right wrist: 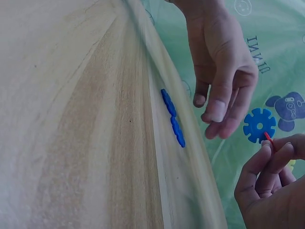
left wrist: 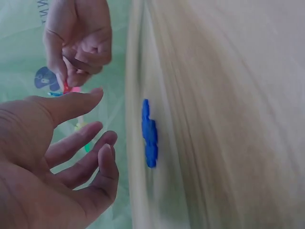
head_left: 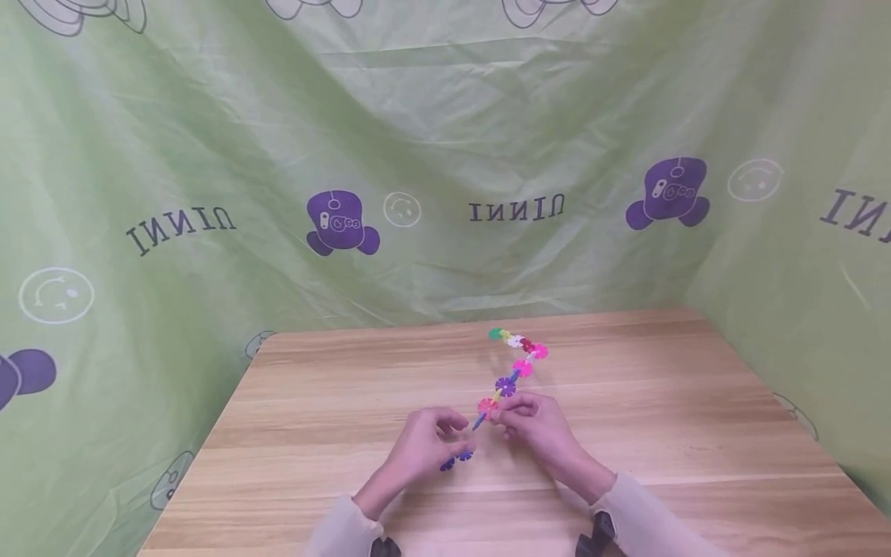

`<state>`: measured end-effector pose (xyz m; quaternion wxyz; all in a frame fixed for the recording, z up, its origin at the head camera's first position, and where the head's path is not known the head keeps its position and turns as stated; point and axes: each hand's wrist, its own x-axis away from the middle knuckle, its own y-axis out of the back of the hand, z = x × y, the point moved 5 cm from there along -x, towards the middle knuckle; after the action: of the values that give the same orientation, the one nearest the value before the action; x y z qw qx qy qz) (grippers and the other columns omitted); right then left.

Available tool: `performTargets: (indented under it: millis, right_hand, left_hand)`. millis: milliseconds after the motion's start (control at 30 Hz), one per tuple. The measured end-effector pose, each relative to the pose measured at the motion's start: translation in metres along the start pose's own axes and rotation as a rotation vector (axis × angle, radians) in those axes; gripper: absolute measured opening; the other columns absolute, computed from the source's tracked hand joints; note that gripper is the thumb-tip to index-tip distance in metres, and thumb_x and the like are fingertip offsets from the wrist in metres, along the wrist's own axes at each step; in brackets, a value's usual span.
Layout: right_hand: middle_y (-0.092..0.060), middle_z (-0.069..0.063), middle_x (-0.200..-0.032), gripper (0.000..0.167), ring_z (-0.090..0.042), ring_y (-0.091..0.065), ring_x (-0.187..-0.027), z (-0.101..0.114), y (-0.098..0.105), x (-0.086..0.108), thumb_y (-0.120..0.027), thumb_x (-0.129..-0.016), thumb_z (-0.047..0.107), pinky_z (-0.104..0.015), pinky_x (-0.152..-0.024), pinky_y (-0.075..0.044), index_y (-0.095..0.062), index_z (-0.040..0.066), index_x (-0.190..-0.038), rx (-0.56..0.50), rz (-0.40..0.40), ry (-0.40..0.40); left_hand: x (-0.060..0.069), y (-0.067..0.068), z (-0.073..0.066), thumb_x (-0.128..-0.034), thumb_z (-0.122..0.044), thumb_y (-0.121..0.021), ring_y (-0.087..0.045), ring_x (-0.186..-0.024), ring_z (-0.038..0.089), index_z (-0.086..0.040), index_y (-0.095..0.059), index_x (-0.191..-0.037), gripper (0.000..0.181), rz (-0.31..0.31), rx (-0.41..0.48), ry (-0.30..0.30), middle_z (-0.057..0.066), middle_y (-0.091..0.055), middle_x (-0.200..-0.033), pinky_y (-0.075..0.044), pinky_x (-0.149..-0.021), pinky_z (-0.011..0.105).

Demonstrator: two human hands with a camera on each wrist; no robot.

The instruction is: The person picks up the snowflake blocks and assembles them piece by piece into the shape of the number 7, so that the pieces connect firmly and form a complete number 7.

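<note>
A chain of colourful notched snowflake discs (head_left: 505, 387) runs away from me in the head view, with a green disc (head_left: 495, 334) at its far end. My right hand (head_left: 539, 425) pinches a red disc (right wrist: 269, 138) near the chain's near end. Joined to that red one is a blue disc (right wrist: 259, 126), facing the right wrist camera. My left hand (head_left: 428, 445) is beside this near end, fingers loosely bent and apart, nothing between them in the left wrist view. Below it lie blue discs (left wrist: 150, 136) on the table, seen edge-on and apparently joined.
The wooden table (head_left: 292, 433) spreads out on both sides of my hands. A green printed cloth (head_left: 445, 139) hangs behind it and along the sides. Dark wrist devices (head_left: 595, 535) sit by the pale sleeves (head_left: 647, 510).
</note>
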<state>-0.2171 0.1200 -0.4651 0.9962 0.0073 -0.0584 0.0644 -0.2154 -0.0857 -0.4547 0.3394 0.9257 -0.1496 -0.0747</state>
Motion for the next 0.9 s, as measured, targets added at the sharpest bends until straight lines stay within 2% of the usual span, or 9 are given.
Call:
performTargets:
  millis: [233,533,767,900]
  right_hand:
    - [-0.082,-0.006,-0.093,0.023,-0.013,-0.070,-0.074,0.002,0.001,0.000,-0.075,-0.091,0.004,-0.024,-0.071,-0.061,-0.069,-0.008,-0.110,-0.023,0.013,0.000]
    - [-0.082,-0.006,-0.094,0.024,-0.013,-0.072,-0.077,0.002,0.001,0.000,-0.075,-0.091,0.004,-0.025,-0.072,-0.062,-0.070,-0.008,-0.112,-0.028,0.021,-0.013]
    - [-0.082,-0.005,-0.093,0.026,-0.012,-0.071,-0.076,0.000,0.002,0.000,-0.076,-0.092,0.006,-0.023,-0.070,-0.061,-0.070,-0.009,-0.112,-0.028,0.033,-0.010]
    - [-0.082,-0.004,-0.092,0.026,-0.011,-0.071,-0.074,-0.001,0.002,0.000,-0.076,-0.092,0.007,-0.023,-0.070,-0.060,-0.070,-0.009,-0.112,-0.026,0.034,-0.009]
  left_hand:
    - [-0.009,-0.002,0.008,-0.0786,-0.027,-0.092,-0.072,-0.095,0.018,-0.010,-0.080,-0.107,0.035,0.069,-0.079,0.007,0.006,-0.080,-0.107,-0.062,-0.088,0.039]
    - [-0.013,-0.007,0.016,-0.0730,-0.022,-0.095,-0.064,-0.071,0.009,-0.009,-0.079,-0.095,0.030,0.139,-0.085,0.056,-0.002,-0.076,-0.084,-0.055,-0.066,0.025]
    - [-0.013,-0.008,0.016,-0.0745,-0.017,-0.094,-0.064,-0.068,0.012,-0.010,-0.076,-0.088,0.023,0.162,-0.053,0.091,-0.003,-0.072,-0.079,-0.055,-0.061,0.024]
    - [-0.014,-0.009,0.015,-0.0750,-0.017,-0.093,-0.062,-0.070,0.010,-0.012,-0.075,-0.087,0.023,0.159,-0.078,0.068,-0.005,-0.070,-0.079,-0.053,-0.063,0.023]
